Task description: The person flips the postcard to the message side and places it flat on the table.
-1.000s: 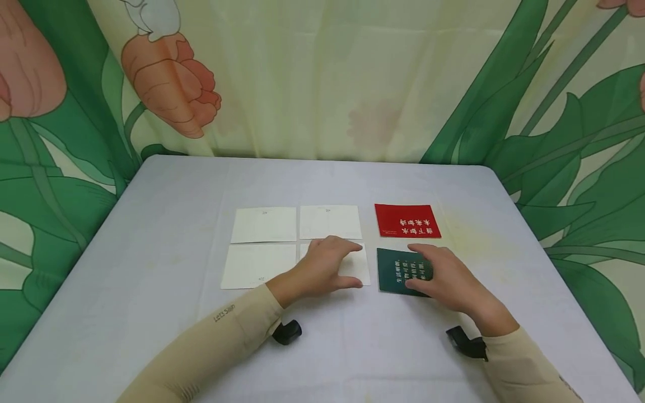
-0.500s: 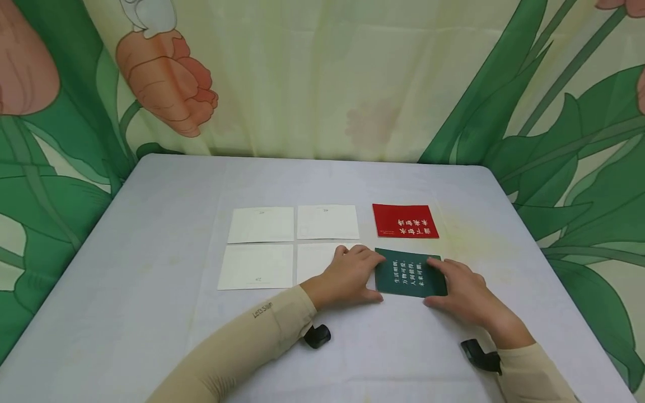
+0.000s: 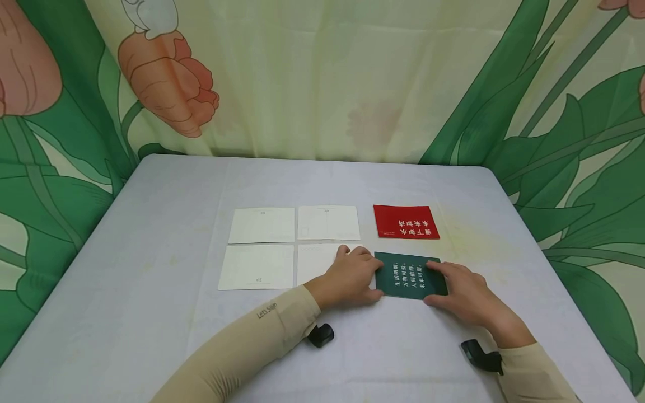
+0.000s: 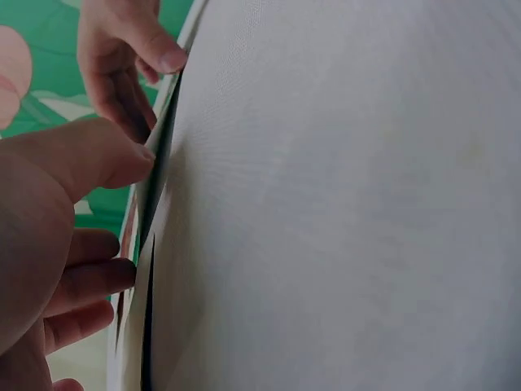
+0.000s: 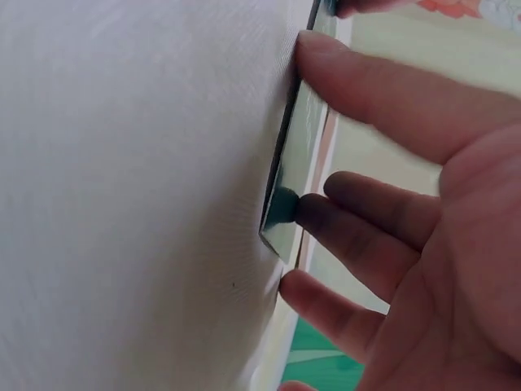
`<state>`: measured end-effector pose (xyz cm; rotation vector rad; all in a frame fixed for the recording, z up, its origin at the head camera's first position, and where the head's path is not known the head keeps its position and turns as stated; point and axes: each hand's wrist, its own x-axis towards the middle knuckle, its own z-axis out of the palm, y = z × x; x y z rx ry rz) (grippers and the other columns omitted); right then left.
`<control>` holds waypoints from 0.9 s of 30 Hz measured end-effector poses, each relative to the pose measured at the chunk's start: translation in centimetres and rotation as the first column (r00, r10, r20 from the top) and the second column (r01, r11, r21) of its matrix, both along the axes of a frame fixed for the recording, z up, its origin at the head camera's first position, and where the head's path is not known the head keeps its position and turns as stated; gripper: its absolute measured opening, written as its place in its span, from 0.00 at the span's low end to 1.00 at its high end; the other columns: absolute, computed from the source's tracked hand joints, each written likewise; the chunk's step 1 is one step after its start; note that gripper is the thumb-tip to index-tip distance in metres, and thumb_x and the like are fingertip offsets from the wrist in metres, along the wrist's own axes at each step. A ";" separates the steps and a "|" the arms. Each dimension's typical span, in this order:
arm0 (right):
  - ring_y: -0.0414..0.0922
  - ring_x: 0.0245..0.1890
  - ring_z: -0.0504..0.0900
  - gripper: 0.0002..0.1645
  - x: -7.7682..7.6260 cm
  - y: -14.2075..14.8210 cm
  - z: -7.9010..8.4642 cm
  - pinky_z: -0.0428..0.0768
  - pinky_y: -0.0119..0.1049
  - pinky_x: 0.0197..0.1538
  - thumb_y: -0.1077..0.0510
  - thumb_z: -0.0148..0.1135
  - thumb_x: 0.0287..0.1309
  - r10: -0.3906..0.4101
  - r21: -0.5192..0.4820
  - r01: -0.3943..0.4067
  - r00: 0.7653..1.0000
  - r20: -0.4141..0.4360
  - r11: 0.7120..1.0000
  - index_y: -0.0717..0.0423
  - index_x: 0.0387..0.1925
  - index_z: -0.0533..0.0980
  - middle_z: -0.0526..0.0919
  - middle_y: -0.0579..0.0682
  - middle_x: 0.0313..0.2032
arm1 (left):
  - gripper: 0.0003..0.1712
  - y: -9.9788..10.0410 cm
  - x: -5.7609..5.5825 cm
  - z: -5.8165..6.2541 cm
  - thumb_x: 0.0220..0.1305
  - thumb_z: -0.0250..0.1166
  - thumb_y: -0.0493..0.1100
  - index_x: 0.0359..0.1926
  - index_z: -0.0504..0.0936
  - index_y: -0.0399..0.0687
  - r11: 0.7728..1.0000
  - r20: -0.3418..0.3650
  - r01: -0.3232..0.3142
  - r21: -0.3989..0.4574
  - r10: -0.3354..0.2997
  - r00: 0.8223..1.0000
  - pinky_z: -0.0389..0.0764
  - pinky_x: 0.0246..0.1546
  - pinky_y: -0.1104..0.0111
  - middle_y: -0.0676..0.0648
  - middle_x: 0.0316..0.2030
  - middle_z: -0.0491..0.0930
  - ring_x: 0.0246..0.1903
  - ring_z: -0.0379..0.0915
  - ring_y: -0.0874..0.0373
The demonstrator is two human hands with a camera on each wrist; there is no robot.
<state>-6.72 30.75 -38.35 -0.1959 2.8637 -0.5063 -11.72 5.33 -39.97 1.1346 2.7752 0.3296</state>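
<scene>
A dark green card (image 3: 408, 276) with white printed characters lies on the white table, between the two hands. At its left edge, the left hand (image 3: 347, 277) touches the corners, thumb at the near one and fingers at the far one. Against its right end rests the right hand (image 3: 466, 294), with a fingertip on top near the far edge and the thumb at the near edge. In the right wrist view, the right thumb (image 5: 391, 94) touches the edge of the card. The left thumb (image 4: 106, 159) shows beside the card in the left wrist view.
Just beyond the green card lies a red card (image 3: 406, 222). Several white cards form a block to the left, among them a far white card (image 3: 328, 223) and a near one (image 3: 256, 267). The left hand partly covers another white card (image 3: 314, 263). A patterned curtain (image 3: 312, 78) hangs behind.
Over the second, the left hand moves right from above a white card to the green card's left edge. The right hand slides slightly right and nearer. Lately the green card shifts slightly nearer.
</scene>
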 end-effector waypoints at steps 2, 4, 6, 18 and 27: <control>0.69 0.61 0.65 0.48 0.0 -0.1 0.1 0.60 0.71 0.57 0.47 0.77 0.48 0.005 -0.004 -0.005 1.000 -0.003 1.000 0.64 0.67 0.69 0.71 0.71 0.61 | 0.29 0.1 0.1 0.2 0.63 0.64 0.60 0.61 0.80 0.52 1.000 -0.011 0.004 -0.008 -0.004 1.000 0.62 0.57 0.51 0.55 0.53 0.81 0.59 0.66 0.57; 0.69 0.61 0.65 0.49 0.0 -0.1 0.1 0.57 0.72 0.58 0.46 0.77 0.47 0.012 -0.007 -0.012 1.000 -0.002 1.000 0.63 0.67 0.69 0.71 0.71 0.61 | 0.28 0.1 0.2 0.4 0.63 0.63 0.60 0.59 0.81 0.52 1.000 -0.018 0.007 -0.014 -0.007 1.000 0.62 0.58 0.50 0.55 0.51 0.82 0.58 0.67 0.57; 0.68 0.62 0.64 0.50 0.0 -0.2 0.1 0.53 0.73 0.59 0.45 0.77 0.46 0.011 -0.013 -0.011 1.000 0.006 1.000 0.63 0.67 0.68 0.71 0.70 0.61 | 0.27 0.1 0.4 0.6 0.64 0.62 0.61 0.58 0.82 0.53 1.000 -0.020 0.003 -0.017 -0.003 1.000 0.62 0.58 0.50 0.56 0.49 0.83 0.56 0.68 0.58; 0.63 0.55 0.71 0.37 0.1 0.1 1.0 0.66 0.65 0.55 0.58 0.67 0.51 -0.002 -0.027 0.003 1.000 0.024 1.000 0.63 0.64 0.71 0.75 0.65 0.59 | 0.20 0.3 1.0 0.6 0.72 0.51 0.54 0.52 0.82 0.52 0.995 -0.002 -0.040 0.093 0.041 0.999 0.61 0.56 0.52 0.58 0.44 0.83 0.49 0.72 0.60; 0.65 0.58 0.73 0.32 -0.6 1.0 1.7 0.75 0.60 0.51 0.60 0.62 0.60 -0.043 -0.152 0.063 0.990 0.134 0.986 0.62 0.65 0.69 0.84 0.58 0.52 | 0.20 0.2 0.6 0.0 0.67 0.63 0.49 0.57 0.77 0.50 0.993 -0.056 -0.038 0.107 0.044 0.997 0.64 0.54 0.53 0.57 0.37 0.83 0.40 0.74 0.61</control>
